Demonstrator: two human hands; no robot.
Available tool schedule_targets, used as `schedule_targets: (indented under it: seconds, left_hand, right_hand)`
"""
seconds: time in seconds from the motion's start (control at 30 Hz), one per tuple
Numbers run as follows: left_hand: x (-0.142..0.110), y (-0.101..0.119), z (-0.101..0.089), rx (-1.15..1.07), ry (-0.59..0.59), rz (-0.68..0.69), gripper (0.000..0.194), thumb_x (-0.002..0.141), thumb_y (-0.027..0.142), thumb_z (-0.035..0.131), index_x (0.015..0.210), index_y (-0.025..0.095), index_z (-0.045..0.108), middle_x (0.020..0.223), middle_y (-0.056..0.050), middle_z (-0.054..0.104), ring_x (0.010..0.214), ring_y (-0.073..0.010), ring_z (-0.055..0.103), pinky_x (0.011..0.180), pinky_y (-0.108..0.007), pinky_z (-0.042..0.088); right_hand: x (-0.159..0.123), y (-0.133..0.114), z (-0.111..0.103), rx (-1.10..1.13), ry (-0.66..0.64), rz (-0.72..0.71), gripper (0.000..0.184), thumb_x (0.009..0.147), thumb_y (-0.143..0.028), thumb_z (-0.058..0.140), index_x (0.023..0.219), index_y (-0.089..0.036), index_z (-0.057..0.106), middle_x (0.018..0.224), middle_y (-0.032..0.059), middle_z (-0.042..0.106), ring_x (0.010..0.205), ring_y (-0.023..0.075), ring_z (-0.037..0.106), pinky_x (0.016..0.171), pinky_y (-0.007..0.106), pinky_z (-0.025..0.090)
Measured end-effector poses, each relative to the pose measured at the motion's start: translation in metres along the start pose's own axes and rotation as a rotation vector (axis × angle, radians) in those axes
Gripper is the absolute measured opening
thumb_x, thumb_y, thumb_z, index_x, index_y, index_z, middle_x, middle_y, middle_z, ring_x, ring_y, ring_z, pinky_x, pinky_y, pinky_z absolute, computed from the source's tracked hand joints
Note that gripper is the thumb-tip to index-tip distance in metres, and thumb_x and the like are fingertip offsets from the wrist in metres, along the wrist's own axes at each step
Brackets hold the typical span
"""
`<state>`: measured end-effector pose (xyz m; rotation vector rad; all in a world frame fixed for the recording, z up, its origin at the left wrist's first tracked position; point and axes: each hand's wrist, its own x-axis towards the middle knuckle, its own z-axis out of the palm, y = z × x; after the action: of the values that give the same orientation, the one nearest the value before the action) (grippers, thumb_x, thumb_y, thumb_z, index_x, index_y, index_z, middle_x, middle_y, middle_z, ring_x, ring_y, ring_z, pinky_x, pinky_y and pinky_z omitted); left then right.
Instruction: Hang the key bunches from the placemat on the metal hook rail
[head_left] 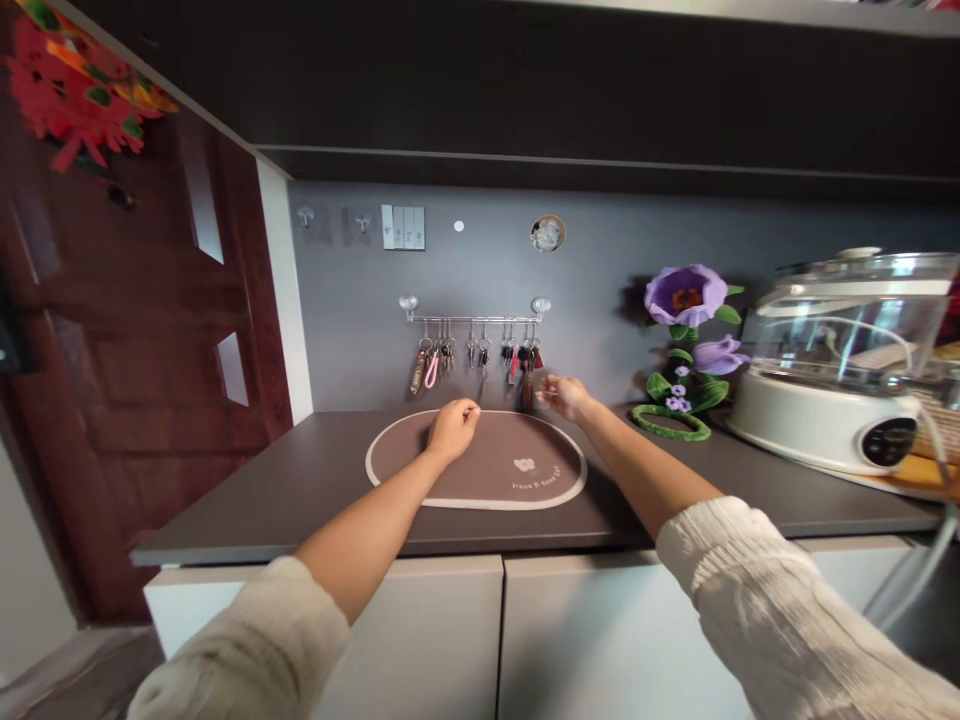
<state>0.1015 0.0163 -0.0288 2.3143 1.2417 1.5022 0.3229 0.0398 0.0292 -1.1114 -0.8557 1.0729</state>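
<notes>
A clear rail (475,320) on the grey wall carries several key rings on hooks. Over the brown oval mat (480,455), my left hand (454,430) is closed with its fingers curled; whatever it may hold is hidden. My right hand (566,396) is held just right of a dark key fob (526,388) under the rail's right end. Its fingers are loosely bent and a little apart, with nothing visible in them. A pink strap (431,371) and a brown tag (417,375) hang on the left part of the rail.
Right of my right hand stand purple knitted flowers (686,297) on a green ring base (671,423). A white appliance with a clear top (817,415) fills the counter's right side. A dark shelf (525,90) overhangs the counter. A red-brown door (142,350) is at left.
</notes>
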Motion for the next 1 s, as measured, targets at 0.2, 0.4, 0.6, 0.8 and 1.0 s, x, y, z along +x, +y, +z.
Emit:
schedule_targets:
  seconds: [0.2,0.4,0.6,0.8,1.0]
  left_hand:
    - [-0.009,0.016,-0.011,-0.129,-0.054,-0.174,0.042,0.073,0.024,0.054,0.114,0.016,0.049,0.075,0.000,0.059,0.068,-0.0107,0.051,0.070,-0.025,0.040]
    - [-0.033,0.043,-0.040,-0.309,-0.078,-0.100,0.082,0.073,0.024,0.056,0.139,0.023,0.007,0.077,0.002,0.055,0.066,-0.0082,0.049,0.071,-0.024,0.040]
    - [-0.060,0.041,-0.065,-0.287,-0.075,-0.069,0.094,0.071,0.016,0.056,0.137,0.025,-0.010,0.068,0.006,0.045,0.060,-0.0060,0.042,0.066,-0.020,0.038]
    - [-0.070,0.034,-0.071,-0.264,-0.147,-0.059,0.095,0.070,0.011,0.052,0.136,0.025,-0.014,0.069,0.007,0.043,0.058,-0.0051,0.040,0.064,-0.018,0.036]
    - [-0.070,0.034,-0.070,-0.277,-0.153,-0.047,0.095,0.070,0.010,0.052,0.136,0.024,-0.014,0.069,0.006,0.043,0.059,-0.0052,0.040,0.064,-0.018,0.037]
  right_hand:
    - [-0.057,0.013,0.008,-0.098,-0.079,-0.041,0.003,0.076,-0.017,0.053,0.079,-0.017,0.051,0.065,0.0013,0.057,0.050,0.0085,0.055,0.045,0.020,0.047]
    - [-0.116,0.021,0.020,-0.134,-0.283,-0.312,0.063,0.071,-0.025,0.059,0.127,-0.035,0.030,0.073,-0.0049,0.056,0.053,0.0076,0.054,0.051,0.021,0.048]
    - [-0.143,0.039,0.013,-0.251,-0.437,-0.443,0.088,0.063,-0.019,0.065,0.137,-0.030,0.017,0.068,-0.0058,0.054,0.054,0.0086,0.049,0.055,0.022,0.046]
    - [-0.143,0.048,0.009,-0.332,-0.432,-0.504,0.083,0.062,-0.013,0.063,0.135,-0.026,0.025,0.066,-0.0069,0.053,0.057,0.0090,0.046,0.061,0.022,0.044]
    - [-0.145,0.047,0.010,-0.336,-0.427,-0.532,0.082,0.062,-0.013,0.063,0.134,-0.025,0.027,0.064,-0.0066,0.052,0.057,0.0090,0.046,0.061,0.021,0.043]
